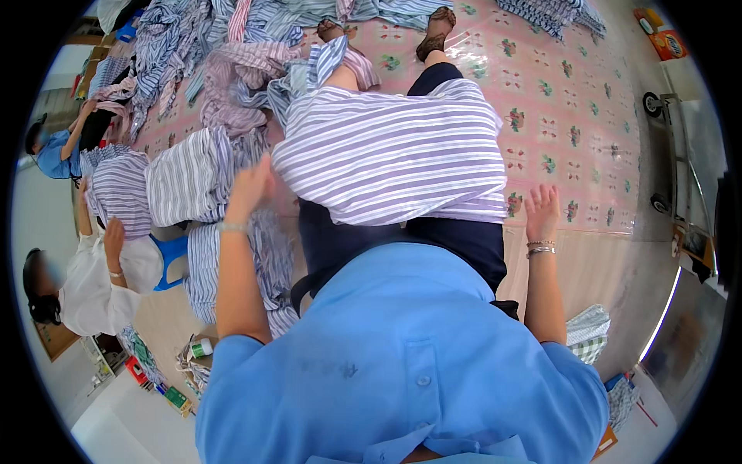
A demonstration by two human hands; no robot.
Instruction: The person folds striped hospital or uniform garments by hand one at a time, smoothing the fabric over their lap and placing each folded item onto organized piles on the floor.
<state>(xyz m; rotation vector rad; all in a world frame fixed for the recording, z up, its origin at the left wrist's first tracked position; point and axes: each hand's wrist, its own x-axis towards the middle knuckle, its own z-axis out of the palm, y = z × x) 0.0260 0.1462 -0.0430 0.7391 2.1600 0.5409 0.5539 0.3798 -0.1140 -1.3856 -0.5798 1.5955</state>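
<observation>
A purple-and-white striped garment (394,153), partly folded, lies across my lap and thighs. Raised to its left is my left hand (253,184), slightly blurred, holding nothing that I can see. My right hand (543,210) is lifted off to the right of the cloth, palm showing and fingers apart, with nothing in it. Neither hand touches the garment. Close to my left hand stands a stack of folded grey-and-white striped garments (188,177), and nearer to me is a stack of blue-and-white striped ones (203,272). Loose pink striped cloth (232,87) lies beyond.
A patterned pink plastic sheet (545,116) covers the floor ahead. Heaped striped garments (168,46) lie at the upper left. Two people sit at the left, the nearer in a white top (101,284) by a blue plastic stool (173,261). A wheeled metal cart (675,156) stands right.
</observation>
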